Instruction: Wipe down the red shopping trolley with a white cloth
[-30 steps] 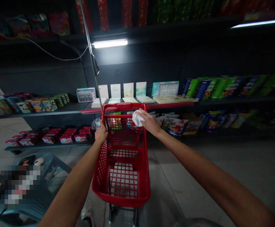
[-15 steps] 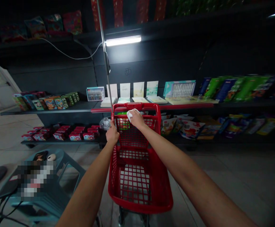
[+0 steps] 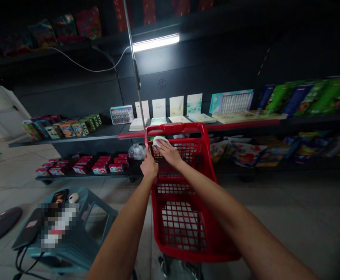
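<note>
A red plastic shopping cart point(image 3: 197, 256) with a mesh basket stands in front of me, its handle end toward the shelves. My left hand point(image 3: 149, 167) is closed round the upper left edge of the basket, close to a thin metal pole point(image 3: 135, 70). In my right hand point(image 3: 170, 153) is a white cloth point(image 3: 159, 140), crumpled under the fingers at the top left of the cart's back mesh panel. A green item behind that panel is mostly hidden by the cloth and hand.
Left of the cart, a blue-grey plastic stool point(image 3: 83, 217) carries a phone, cables and a blurred-out item. Beyond the cart, a dark shelf point(image 3: 105, 134) holds books, boxes and snack bags. A crumpled clear plastic bag point(image 3: 137, 151) lies by the lower shelf.
The view has shifted, and the cart now sits further right and slightly turned. My right hand has moved the cloth left along the panel, nearer my left hand, which keeps its grip.
</note>
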`<state>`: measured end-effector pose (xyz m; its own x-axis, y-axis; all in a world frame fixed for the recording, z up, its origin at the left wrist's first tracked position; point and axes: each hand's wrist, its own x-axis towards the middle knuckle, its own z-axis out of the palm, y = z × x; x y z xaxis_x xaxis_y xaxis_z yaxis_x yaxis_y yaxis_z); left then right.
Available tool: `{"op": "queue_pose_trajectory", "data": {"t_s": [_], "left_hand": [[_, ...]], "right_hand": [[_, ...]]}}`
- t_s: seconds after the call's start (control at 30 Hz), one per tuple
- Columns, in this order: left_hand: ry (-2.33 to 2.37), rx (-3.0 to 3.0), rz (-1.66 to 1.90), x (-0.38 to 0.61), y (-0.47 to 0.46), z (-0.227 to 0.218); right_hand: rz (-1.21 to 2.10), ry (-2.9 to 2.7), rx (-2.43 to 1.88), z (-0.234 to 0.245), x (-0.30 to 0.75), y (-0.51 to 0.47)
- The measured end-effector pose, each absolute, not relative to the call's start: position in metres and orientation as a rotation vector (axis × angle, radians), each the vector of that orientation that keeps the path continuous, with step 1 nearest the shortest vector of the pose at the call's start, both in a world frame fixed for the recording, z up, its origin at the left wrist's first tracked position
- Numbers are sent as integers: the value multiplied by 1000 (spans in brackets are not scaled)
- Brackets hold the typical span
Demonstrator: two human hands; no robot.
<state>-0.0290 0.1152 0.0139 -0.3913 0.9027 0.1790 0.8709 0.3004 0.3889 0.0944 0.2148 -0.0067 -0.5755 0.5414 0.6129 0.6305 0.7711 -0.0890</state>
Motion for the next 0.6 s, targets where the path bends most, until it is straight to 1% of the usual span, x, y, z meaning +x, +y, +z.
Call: {"op": "queue_pose_trajectory", "data": {"t_s": [0.1,0.23,0.33,0.5,0.6], "left_hand": [[2458,1711,690,-29,115,15],[2439,1701,679,-27,114,16],[2420,1700,685,-23,113,16],[2406,1687,728,-14,110,14],[2397,1687,750,-12,107,14]], "right_hand": [[-181,-2325,-960,-19,141,214],[-150,-2089,-1271,-32,176,205],[-47,-1768,-1470,-40,171,198],[127,-1249,-1591,-48,152,195],[251,-1089,-1814,-50,152,192]]}}
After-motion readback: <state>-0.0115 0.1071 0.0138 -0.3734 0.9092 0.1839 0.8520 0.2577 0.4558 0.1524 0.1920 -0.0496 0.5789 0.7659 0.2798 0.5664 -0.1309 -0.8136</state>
